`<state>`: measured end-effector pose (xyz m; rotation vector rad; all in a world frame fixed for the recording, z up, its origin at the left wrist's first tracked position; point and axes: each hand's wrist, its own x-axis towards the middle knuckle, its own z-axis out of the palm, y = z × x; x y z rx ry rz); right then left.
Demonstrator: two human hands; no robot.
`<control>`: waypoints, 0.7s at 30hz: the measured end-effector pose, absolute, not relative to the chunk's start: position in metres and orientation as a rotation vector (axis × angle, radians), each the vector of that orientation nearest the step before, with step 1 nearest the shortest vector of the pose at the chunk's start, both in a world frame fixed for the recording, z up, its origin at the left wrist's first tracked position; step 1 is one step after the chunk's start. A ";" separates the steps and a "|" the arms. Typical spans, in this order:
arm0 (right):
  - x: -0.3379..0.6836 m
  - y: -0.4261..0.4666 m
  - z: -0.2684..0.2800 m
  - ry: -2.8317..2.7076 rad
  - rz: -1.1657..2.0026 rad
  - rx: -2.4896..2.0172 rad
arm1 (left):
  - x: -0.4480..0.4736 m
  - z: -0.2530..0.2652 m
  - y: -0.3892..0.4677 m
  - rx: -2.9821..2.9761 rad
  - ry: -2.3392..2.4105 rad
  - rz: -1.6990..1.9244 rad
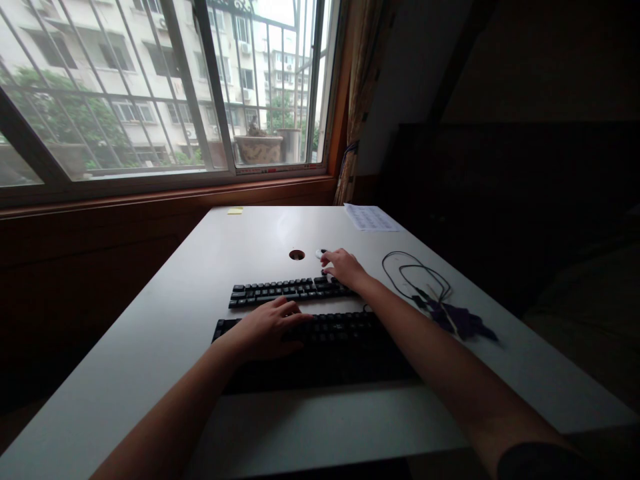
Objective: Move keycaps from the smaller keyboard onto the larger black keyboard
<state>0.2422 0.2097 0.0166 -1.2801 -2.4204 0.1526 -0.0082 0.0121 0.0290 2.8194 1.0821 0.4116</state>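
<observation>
A black keyboard (pixel 350 327) lies near the front of the white table. My left hand (pixel 273 327) rests over its left half, fingers stretched across the keys and nothing visible in them. Behind it, rows of loose black keycaps (pixel 280 291) are laid out on the tabletop. My right hand (pixel 345 268) reaches past the right end of these rows, thumb and forefinger apart. Its forefinger is beside a small white object (pixel 319 254) with a dark part, whose kind I cannot make out. A small dark piece lies close to the thumb. My right forearm covers part of the keyboard.
On the right of the white table (pixel 165 320) lie a looped black cable (pixel 400 253) and a dark purple cloth-like item (pixel 465 321). A printed sheet (pixel 373 217) and a yellow note (pixel 235 210) lie at the far edge. A round hole (pixel 297 255) pierces the tabletop.
</observation>
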 end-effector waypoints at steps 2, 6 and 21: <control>0.241 0.212 0.014 -2.428 0.172 -1.274 | -0.008 0.029 0.012 2.816 1.087 0.405; 0.239 0.212 0.011 -2.408 0.200 -1.258 | -0.008 0.027 0.013 2.817 1.082 0.420; 0.295 0.117 0.041 -2.174 0.608 -1.071 | -0.008 0.029 0.011 2.816 1.087 0.436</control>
